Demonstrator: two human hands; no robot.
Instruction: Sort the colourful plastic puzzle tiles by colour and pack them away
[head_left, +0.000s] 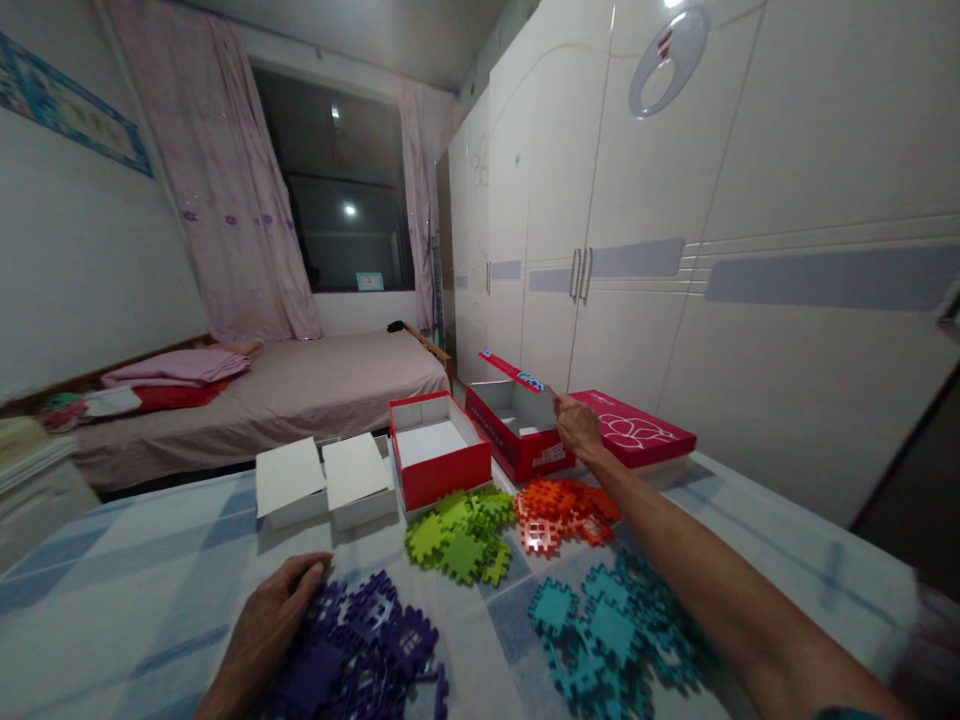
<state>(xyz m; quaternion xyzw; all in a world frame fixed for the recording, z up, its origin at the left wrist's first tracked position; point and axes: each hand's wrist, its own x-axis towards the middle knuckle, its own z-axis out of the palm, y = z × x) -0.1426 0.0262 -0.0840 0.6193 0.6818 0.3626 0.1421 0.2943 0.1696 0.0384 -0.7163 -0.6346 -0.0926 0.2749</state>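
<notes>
Across the table (161, 600) | crimson box (516, 452), pale inside | right hand (579, 425) pinching its raised flap (514, 371) | left hand (279, 607): grip unclear

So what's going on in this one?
A person's right hand grips the raised lid of a red box, beside a closed magenta box. The left hand is down by the purple pieces. Green pieces, orange pieces and teal pieces lie on the table, with another red box and two white boxes behind.
</notes>
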